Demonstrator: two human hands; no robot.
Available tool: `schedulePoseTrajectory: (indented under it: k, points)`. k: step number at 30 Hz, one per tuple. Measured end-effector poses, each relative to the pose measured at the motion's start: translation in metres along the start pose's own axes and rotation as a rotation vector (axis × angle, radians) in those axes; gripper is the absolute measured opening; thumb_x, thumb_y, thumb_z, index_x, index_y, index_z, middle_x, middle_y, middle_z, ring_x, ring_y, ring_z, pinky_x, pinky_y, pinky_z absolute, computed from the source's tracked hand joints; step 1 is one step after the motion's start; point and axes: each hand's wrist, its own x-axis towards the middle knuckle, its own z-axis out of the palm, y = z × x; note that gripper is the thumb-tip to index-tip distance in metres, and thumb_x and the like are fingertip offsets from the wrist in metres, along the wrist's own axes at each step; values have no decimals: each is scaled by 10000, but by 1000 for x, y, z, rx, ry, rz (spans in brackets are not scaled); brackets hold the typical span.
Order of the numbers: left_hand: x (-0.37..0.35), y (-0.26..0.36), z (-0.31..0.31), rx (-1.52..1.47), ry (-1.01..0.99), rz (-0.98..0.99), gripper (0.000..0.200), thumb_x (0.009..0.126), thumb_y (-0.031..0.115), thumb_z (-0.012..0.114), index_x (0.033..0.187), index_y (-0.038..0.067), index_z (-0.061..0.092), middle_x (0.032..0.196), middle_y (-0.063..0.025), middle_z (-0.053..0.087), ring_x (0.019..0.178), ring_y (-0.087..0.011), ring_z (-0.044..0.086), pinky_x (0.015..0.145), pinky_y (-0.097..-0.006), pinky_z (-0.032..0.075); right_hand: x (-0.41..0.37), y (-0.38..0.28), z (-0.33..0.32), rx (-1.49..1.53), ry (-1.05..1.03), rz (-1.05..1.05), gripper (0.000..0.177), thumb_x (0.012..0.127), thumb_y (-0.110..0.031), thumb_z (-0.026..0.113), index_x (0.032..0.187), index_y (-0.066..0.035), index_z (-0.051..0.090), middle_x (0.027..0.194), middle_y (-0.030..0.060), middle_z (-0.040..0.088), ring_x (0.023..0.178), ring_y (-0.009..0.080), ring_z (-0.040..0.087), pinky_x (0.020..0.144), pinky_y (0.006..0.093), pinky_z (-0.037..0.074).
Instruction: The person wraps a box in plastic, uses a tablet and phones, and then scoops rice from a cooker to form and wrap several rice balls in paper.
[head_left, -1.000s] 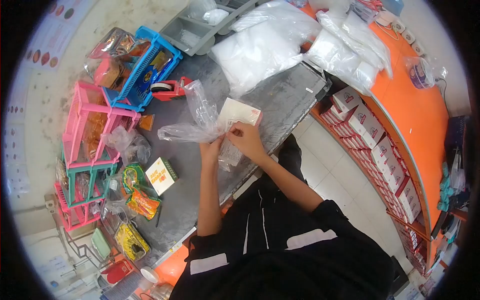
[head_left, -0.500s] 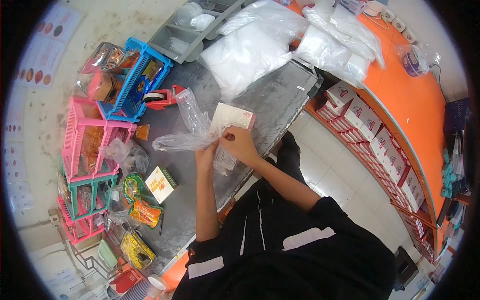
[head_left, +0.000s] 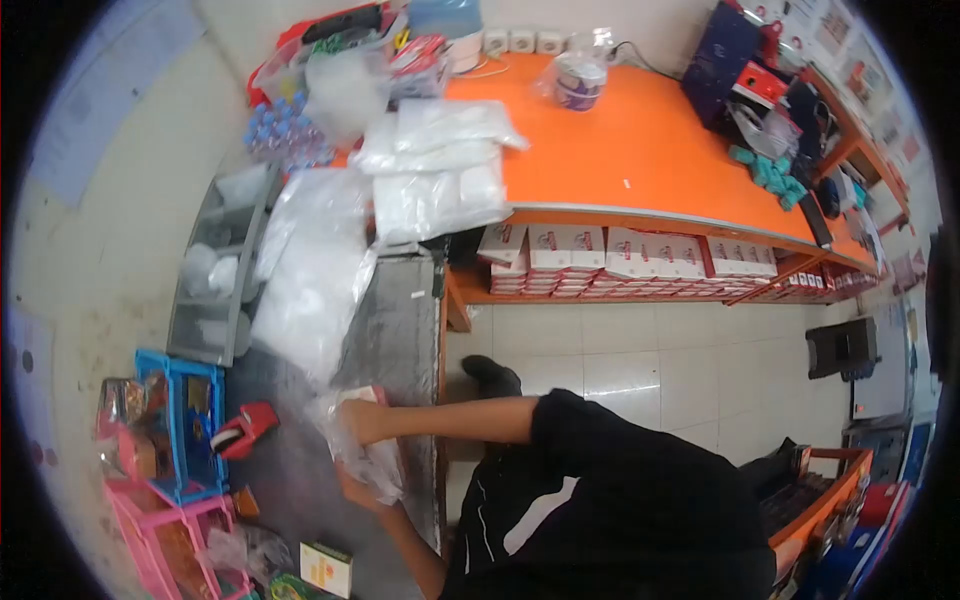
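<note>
A white box (head_left: pixel 378 395) with a reddish edge lies on the dark grey table, partly covered by a clear plastic bag (head_left: pixel 378 470). My right hand (head_left: pixel 362 421) is closed on the bag near the box's far end, with its fingertips out of sight. Lower down, my left hand (head_left: pixel 352 487) grips the bag from the side, its fingers partly covered by the plastic. To the left on the table stands a red tape dispenser (head_left: pixel 245 430). A small white and green box (head_left: pixel 326 570) sits nearer to me.
Blue (head_left: pixel 190 425) and pink (head_left: pixel 165 545) plastic baskets line the left side. Beyond the hands are large packs of clear bags (head_left: pixel 318 265) and a grey divided tray (head_left: pixel 215 270). An orange counter (head_left: pixel 600 150) has stacked white boxes (head_left: pixel 640 255) beneath it.
My view has swung to the right, bringing more of the orange counter into sight. The bag's knotted-looking top, pinched between both hands before, now lies gathered against the box under them.
</note>
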Motion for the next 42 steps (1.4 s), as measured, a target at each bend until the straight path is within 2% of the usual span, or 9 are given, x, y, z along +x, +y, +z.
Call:
schedulePoseTrajectory:
  k: [2, 5, 7, 9, 13, 24, 27, 36, 42]
  points:
    - [10, 30, -10, 17, -159, -370, 490, 706, 214, 665, 1095, -49, 525, 1057, -196, 580, 918, -338, 591, 794, -375, 478, 16, 23, 3, -128, -38, -166, 257, 648, -228, 660, 801, -21, 644, 814, 162, 624, 778, 308, 595, 707, 403, 456]
    - [-5, -19, 1, 10, -91, -120, 514, 644, 205, 699, 1079, -24, 548, 1045, -194, 585, 947, -337, 579, 799, -382, 469, 57, 121, 62, 524, 218, -978, 219, 638, -219, 662, 757, -37, 645, 798, 155, 623, 767, 306, 596, 693, 409, 456]
    - [3, 3, 0, 25, -82, -93, 500, 635, 181, 677, 1075, -19, 549, 1040, -180, 589, 976, -331, 570, 811, -378, 459, 13, 50, -24, -162, -115, -293, 180, 697, -241, 585, 721, -64, 605, 810, 130, 603, 796, 299, 578, 684, 377, 455]
    - [16, 19, -5, 147, -219, -164, 506, 622, 171, 660, 1073, -29, 548, 1062, -190, 575, 982, -328, 568, 826, -376, 455, 5, 58, -15, -266, -105, -540, 152, 716, -211, 565, 775, -81, 618, 859, 130, 603, 814, 288, 578, 707, 384, 467]
    - [40, 59, -13, 367, -469, -445, 544, 644, 187, 636, 1128, -34, 519, 1121, -183, 549, 981, -364, 550, 834, -377, 444, 37, 80, 28, -463, -498, -320, 202, 696, -241, 623, 780, -61, 659, 808, 142, 616, 831, 274, 598, 717, 395, 477]
    - [46, 52, -14, 379, -135, -377, 521, 663, 181, 627, 1123, -34, 513, 1129, -203, 532, 1001, -376, 533, 838, -398, 435, 24, 39, -17, -428, -311, -646, 165, 720, -209, 571, 808, -85, 636, 828, 122, 608, 806, 278, 593, 679, 418, 485]
    - [60, 58, -3, 381, -114, -369, 515, 668, 180, 625, 1122, -34, 512, 1131, -208, 527, 1006, -379, 528, 839, -403, 432, 20, 35, -29, -435, -448, -479, 199, 724, -228, 581, 832, -69, 632, 800, 117, 599, 795, 288, 592, 637, 431, 474]
    - [100, 93, 91, 289, -150, -209, 495, 683, 175, 617, 1118, -34, 507, 1138, -224, 513, 1022, -388, 515, 842, -420, 424, -172, 126, -110, 415, 175, -41, 165, 865, -198, 490, 895, -38, 461, 851, 139, 503, 780, 317, 515, 681, 392, 410]
    - [126, 136, 217, 118, -240, 12, 483, 693, 173, 612, 1115, -34, 504, 1143, -235, 503, 1033, -394, 505, 844, -431, 419, -434, 182, -207, 54, 794, 954, 142, 812, -137, 533, 911, -41, 564, 791, 144, 602, 762, 269, 609, 668, 377, 473]
